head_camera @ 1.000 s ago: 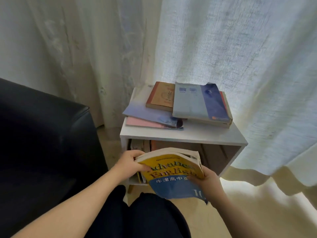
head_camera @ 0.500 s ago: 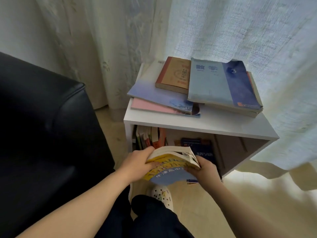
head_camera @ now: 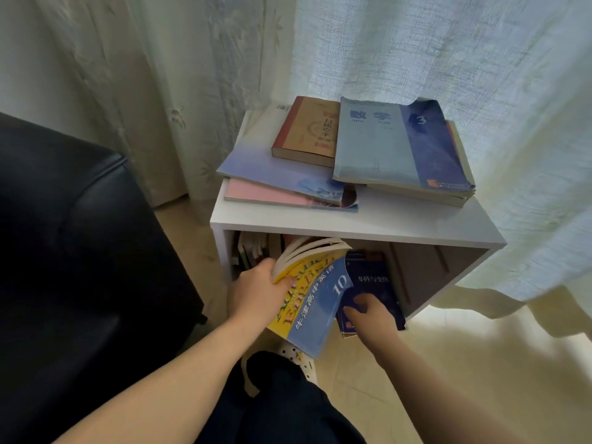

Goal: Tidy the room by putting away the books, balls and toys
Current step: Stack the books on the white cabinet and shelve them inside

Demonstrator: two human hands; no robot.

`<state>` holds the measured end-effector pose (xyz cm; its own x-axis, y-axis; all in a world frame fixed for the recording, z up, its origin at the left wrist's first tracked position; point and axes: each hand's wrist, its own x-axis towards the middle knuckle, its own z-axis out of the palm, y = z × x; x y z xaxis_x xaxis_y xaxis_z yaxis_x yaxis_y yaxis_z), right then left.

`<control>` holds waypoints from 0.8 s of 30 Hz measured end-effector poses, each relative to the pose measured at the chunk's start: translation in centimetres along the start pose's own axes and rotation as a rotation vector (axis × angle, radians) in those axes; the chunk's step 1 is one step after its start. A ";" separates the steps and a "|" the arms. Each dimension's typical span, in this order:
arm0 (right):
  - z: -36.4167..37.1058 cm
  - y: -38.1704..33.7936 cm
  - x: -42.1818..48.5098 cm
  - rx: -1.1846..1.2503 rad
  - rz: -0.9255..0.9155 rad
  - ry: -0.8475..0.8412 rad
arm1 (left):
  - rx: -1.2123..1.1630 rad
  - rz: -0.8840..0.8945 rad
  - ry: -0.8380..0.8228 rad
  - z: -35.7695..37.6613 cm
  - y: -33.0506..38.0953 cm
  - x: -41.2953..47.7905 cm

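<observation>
My left hand [head_camera: 256,291] grips the spine edge of a yellow and blue English textbook [head_camera: 312,299], tilted with its pages fanned at the mouth of a white open cabinet [head_camera: 352,225]. My right hand [head_camera: 371,312] has let go of that book and its fingers curl on a dark blue book [head_camera: 373,283] lying tilted inside the cabinet. Several books [head_camera: 253,251] stand upright at the cabinet's left inside. On top lie a brown book [head_camera: 307,133], a grey-blue maths book [head_camera: 397,145], and a lilac book [head_camera: 272,168] over a pink one [head_camera: 256,192].
A black leather armchair [head_camera: 70,251] fills the left, close to the cabinet. White curtains [head_camera: 448,59] hang behind and drape to the floor at the right. My dark trouser leg [head_camera: 272,398] and a dotted slipper [head_camera: 298,357] are below the books, on a pale wooden floor [head_camera: 448,363].
The yellow and blue book has turned from flat toward upright and gone into the cabinet mouth. My right hand left it and moved right onto the dark blue book.
</observation>
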<state>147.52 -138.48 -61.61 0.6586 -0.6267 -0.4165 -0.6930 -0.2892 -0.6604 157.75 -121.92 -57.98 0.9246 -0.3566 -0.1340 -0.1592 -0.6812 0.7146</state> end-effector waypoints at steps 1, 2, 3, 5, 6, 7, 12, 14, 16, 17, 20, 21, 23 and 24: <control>-0.1 0.1 0.1 0.006 0.008 -0.001 | 0.023 0.003 -0.015 0.1 0.1 0.0; -0.3 0.1 0.1 0.011 0.005 0.002 | 0.049 -0.001 -0.024 0.1 0.2 0.0; -0.4 0.1 0.3 0.015 -0.003 0.010 | 0.075 -0.011 -0.031 0.1 0.1 0.0; -0.6 -0.2 0.6 0.020 -0.029 0.034 | 0.110 -0.039 -0.049 -0.4 -0.2 0.0; -0.7 -0.5 0.8 0.030 -0.048 0.049 | 0.115 -0.053 -0.058 -0.8 -0.5 0.0; -0.8 -0.9 1.1 0.044 -0.064 0.068 | 0.119 -0.059 -0.066 -1.2 -0.8 -0.1; 0.6 -2.7 1.8 0.024 -0.118 0.058 | 0.202 -0.088 -0.030 -2.7 -2.1 -0.7; 1.6 -2.5 1.3 0.002 -0.101 0.003 | 0.183 -0.121 -0.001 -2.7 -2.2 -0.8; 2.4 -1.8 0.5 0.000 -0.077 -0.044 | 0.121 -0.134 0.023 -2.5 -2.0 -1.1; 2.6 -1.4 0.3 0.006 -0.059 -0.057 | 0.081 -0.132 0.032 -2.2 -1.6 -1.1; 2.3 -0.3 0.1 0.027 0.007 -0.070 | -0.041 -0.136 0.051 -1.2 -0.4 -0.7; 2.1 0.0 0.2 0.035 0.033 -0.072 | -0.096 -0.161 0.056 -0.9 -0.1 -0.4; 1.6 0.3 0.3 0.039 0.061 -0.074 | -0.205 -0.217 0.072 -0.4 0.5 0.2; 1.3 0.5 0.4 0.039 0.066 -0.066 | -0.213 -0.236 0.086 -0.2 0.9 0.5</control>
<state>147.80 -137.91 -62.92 0.6308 -0.5937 -0.4996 -0.7242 -0.2194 -0.6537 158.16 -122.64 -57.25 0.9546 -0.1436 -0.2611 0.1303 -0.5867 0.7993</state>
